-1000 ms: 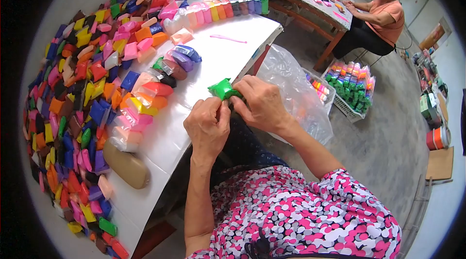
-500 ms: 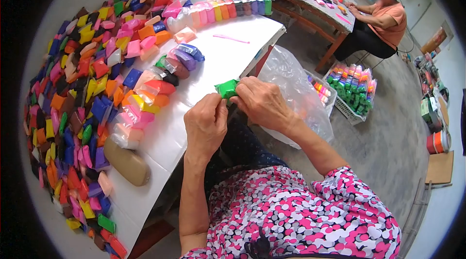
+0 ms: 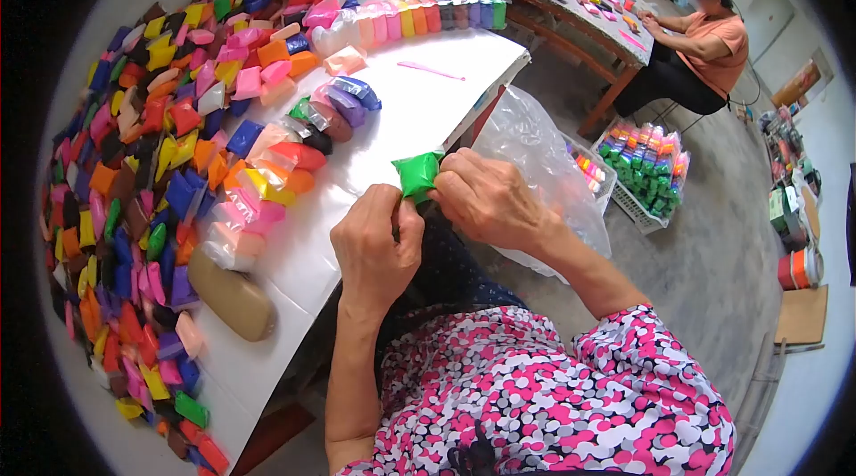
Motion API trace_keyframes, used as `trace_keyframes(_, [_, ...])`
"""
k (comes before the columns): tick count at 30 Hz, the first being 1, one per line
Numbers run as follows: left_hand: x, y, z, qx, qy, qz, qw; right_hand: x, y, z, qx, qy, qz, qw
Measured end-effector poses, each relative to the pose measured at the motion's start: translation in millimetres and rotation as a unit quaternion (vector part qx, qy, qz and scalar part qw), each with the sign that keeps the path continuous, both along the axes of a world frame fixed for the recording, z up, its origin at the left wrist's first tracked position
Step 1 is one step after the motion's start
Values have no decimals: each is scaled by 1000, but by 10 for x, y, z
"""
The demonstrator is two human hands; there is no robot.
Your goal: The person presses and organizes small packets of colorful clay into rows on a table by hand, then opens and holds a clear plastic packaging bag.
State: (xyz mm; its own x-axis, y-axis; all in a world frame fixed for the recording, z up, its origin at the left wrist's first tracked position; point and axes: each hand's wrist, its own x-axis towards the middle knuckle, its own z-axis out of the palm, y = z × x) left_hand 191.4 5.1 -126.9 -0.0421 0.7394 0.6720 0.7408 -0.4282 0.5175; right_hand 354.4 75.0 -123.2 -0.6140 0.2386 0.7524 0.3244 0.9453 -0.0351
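Note:
A small bright green packet (image 3: 415, 175), wrapped in shiny film, is held up between my two hands just off the table's edge. My left hand (image 3: 378, 235) pinches its lower corner between thumb and finger. On the other side, my right hand (image 3: 490, 198) grips the packet's right edge with bent fingers. To the left on the white tabletop (image 3: 357, 151) lies a curved row of packets in clear wrapping (image 3: 267, 177), with a smaller group of purple, brown and green packets (image 3: 339, 109) above it. A thin pink stick (image 3: 432, 70) lies farther back.
Loose coloured packets (image 3: 143, 209) heap along the table's left side, beside a tan oblong block (image 3: 234, 293). A clear plastic bag (image 3: 535, 155) hangs at the right, near a crate of packs (image 3: 642, 168). A co-worker (image 3: 704, 39) sits at another table (image 3: 615, 26).
The green packet has turned and shows a broader, flatter face. My left hand has shifted slightly left and down, with both hands still gripping the packet.

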Motion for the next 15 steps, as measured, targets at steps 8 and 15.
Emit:
trace_keyframes(8, [-56,-14,18,12,60,0,998,-37,-9,33,30,-20,-41,998])
trace_keyframes(15, [29,-14,-101,89,70,54,992,-53,-94,-5,22,16,-76,997])
